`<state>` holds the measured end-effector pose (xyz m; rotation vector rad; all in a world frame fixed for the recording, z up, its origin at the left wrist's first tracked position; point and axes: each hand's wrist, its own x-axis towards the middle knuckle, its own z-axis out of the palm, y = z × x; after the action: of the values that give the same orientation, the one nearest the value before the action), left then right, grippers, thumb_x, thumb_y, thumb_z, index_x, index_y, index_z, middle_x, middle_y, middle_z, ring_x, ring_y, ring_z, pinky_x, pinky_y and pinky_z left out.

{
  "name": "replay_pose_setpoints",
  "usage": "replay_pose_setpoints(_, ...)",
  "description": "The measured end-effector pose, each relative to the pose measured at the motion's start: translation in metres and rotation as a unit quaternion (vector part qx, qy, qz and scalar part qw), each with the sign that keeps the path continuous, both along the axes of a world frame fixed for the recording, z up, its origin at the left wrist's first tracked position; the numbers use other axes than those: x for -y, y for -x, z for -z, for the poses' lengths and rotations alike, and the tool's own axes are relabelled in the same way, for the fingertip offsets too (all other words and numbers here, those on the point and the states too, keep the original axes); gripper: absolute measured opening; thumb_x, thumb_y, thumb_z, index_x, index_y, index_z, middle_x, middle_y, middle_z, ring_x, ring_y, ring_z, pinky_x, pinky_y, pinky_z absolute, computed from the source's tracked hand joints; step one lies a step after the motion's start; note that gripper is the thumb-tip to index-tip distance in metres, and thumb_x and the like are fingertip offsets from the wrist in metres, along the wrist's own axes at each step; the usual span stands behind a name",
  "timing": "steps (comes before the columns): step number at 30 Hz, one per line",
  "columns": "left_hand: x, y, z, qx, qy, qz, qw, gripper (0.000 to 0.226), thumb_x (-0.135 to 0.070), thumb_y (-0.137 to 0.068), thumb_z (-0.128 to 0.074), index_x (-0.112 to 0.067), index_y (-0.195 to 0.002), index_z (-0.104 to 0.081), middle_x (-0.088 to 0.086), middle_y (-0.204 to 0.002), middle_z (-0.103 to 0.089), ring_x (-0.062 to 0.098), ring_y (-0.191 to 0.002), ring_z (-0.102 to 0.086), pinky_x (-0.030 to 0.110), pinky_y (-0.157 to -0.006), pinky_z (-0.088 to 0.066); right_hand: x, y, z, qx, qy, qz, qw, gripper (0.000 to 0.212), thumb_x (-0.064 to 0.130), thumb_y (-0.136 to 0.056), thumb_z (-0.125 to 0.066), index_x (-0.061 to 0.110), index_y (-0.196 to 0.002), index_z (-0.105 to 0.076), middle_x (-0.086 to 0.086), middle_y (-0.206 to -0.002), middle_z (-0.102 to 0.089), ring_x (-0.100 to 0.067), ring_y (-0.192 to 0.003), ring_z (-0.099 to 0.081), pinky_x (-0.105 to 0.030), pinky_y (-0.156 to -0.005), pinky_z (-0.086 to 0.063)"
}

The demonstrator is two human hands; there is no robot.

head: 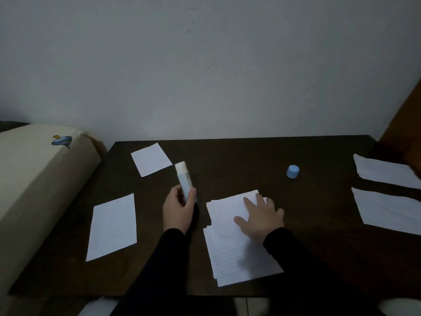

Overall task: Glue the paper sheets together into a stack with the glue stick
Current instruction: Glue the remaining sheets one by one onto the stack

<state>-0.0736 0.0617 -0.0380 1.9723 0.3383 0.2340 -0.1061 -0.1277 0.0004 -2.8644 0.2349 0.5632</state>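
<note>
Pressing the stack (239, 242) flat, my right hand (262, 218) lay open; left hand (180, 208) gripped the uncapped glue stick (185, 181). Risk: top sheet skewing under sideways pressure.

Dark table (250, 160): paper stack (234, 254) at centre front, right hand (259, 220) laid flat on its upper part, fingers spread. Left hand (178, 209) grips uncapped glue stick (184, 180), tip up, just left of the stack; blue cap (292, 171) stands apart, behind the stack to the right. Loose sheets: two at left (113, 226) (150, 162), two at right (385, 171) (387, 209); cream cushion (34, 190) beside the table's left edge.
</note>
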Motion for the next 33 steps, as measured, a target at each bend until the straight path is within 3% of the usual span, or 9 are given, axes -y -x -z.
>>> replay_pose_setpoints(4,0.001,0.002,-0.002,0.010,-0.001,0.003,1.000,0.045,-0.041,-0.092,-0.059,-0.018,-0.130,-0.051,-0.004,-0.115,-0.058,0.001,-0.087,-0.051,0.024,-0.079,-0.044,-0.002,0.000,0.004,-0.006,0.000,0.006,1.000,0.066,0.054,-0.096,-0.037,0.030,-0.153,-0.012,-0.004,-0.162,-0.001,-0.031,-0.147,-0.002,-0.053,-0.115,-0.010)
replay_pose_setpoints(10,0.001,0.002,-0.005,-0.002,0.022,0.000,1.000,0.047,-0.040,-0.092,-0.059,-0.018,-0.133,-0.049,-0.005,-0.117,-0.055,0.007,-0.098,-0.052,0.025,-0.085,-0.046,-0.006,-0.008,-0.009,-0.024,0.056,-0.009,0.998,0.068,0.055,-0.093,-0.044,0.026,-0.150,-0.023,-0.008,-0.158,-0.017,-0.033,-0.143,-0.018,-0.053,-0.113,-0.017)
replay_pose_setpoints(15,-0.003,0.004,-0.007,-0.005,0.068,0.003,0.998,0.042,-0.040,-0.092,-0.059,-0.021,-0.129,-0.051,-0.012,-0.102,-0.055,0.001,-0.087,-0.053,0.020,-0.077,-0.044,-0.024,-0.010,-0.019,0.069,0.015,-0.032,0.997,0.057,0.051,-0.093,-0.048,0.026,-0.143,-0.040,-0.003,-0.150,-0.035,-0.026,-0.137,-0.032,-0.047,-0.111,-0.027)
replay_pose_setpoints(18,-0.008,0.006,-0.009,-0.008,0.115,0.004,0.993,0.035,-0.041,-0.092,-0.059,-0.026,-0.122,-0.053,-0.017,-0.093,-0.055,0.003,-0.086,-0.055,0.018,-0.070,-0.043,-0.043,-0.015,-0.029,0.106,-0.053,-0.038,0.992,0.051,0.048,-0.093,-0.051,0.026,-0.138,-0.047,0.002,-0.143,-0.046,-0.021,-0.131,-0.040,-0.043,-0.110,-0.030)
replay_pose_setpoints(22,-0.017,0.007,-0.010,-0.002,0.208,0.003,0.978,0.030,-0.044,-0.092,-0.057,-0.029,-0.118,-0.054,-0.013,-0.101,-0.060,0.006,-0.095,-0.059,0.022,-0.077,-0.048,-0.070,-0.039,-0.033,0.149,-0.077,-0.051,0.984,0.044,0.047,-0.091,-0.052,0.028,-0.131,-0.053,0.004,-0.131,-0.055,-0.018,-0.122,-0.048,-0.041,-0.105,-0.036)
replay_pose_setpoints(27,-0.033,0.002,-0.011,0.001,0.334,-0.032,0.942,0.032,-0.042,-0.093,-0.056,-0.034,-0.123,-0.048,-0.012,-0.108,-0.058,0.010,-0.099,-0.059,0.023,-0.074,-0.051,-0.097,-0.072,-0.034,0.121,-0.108,-0.066,0.985,0.040,0.039,-0.092,-0.056,0.026,-0.129,-0.054,0.003,-0.126,-0.058,-0.015,-0.111,-0.056,-0.039,-0.099,-0.046)
replay_pose_setpoints(33,-0.076,-0.012,-0.022,0.024,0.275,-0.066,0.959,0.029,-0.045,-0.092,-0.056,-0.034,-0.117,-0.047,-0.009,-0.111,-0.055,0.008,-0.098,-0.056,0.016,-0.072,-0.049,-0.135,-0.112,-0.020,0.128,-0.096,-0.102,0.982,0.036,0.038,-0.092,-0.056,0.027,-0.126,-0.056,0.002,-0.127,-0.057,-0.016,-0.115,-0.053,-0.040,-0.101,-0.046)
